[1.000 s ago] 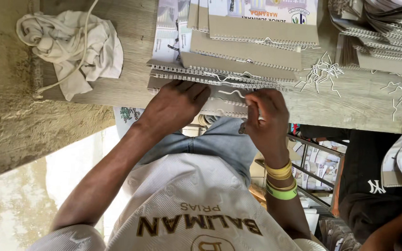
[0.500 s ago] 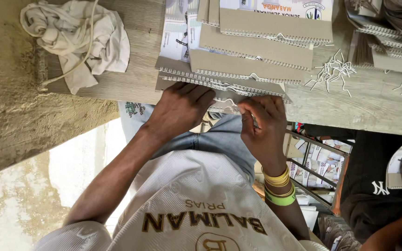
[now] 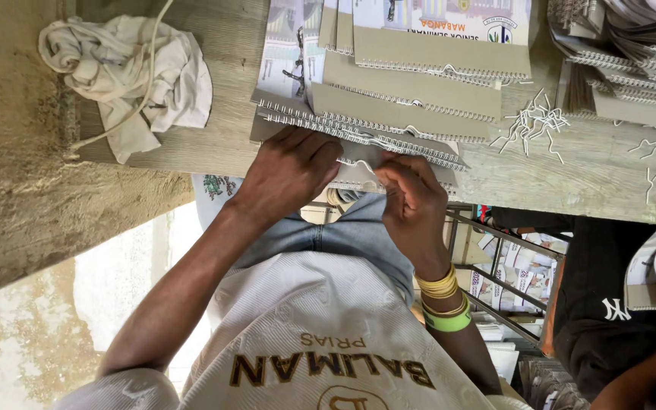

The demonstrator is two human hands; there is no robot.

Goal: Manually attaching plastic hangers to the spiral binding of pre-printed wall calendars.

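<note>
A stack of wire-bound booklets [image 3: 411, 114] with brown card backs lies on the wooden table [image 3: 222, 144]. My left hand [image 3: 290, 171] grips the near edge of the closest booklet [image 3: 449, 161], fingers curled over its white wire spine. My right hand [image 3: 411, 201], with gold and green bangles at the wrist, pinches the same wire spine just right of the left hand. What sits between its fingertips is hidden.
A crumpled white cloth [image 3: 130, 76] lies at the table's left end. Loose white wire pieces [image 3: 533, 121] are scattered to the right, beside more bound booklets [image 3: 624, 83]. A person in black [image 3: 609, 319] stands at the right. A metal rack [image 3: 495, 266] sits under the table.
My right hand has slid a little left along the wire spine, closer to my left hand. The left hand stays on the booklet's edge.
</note>
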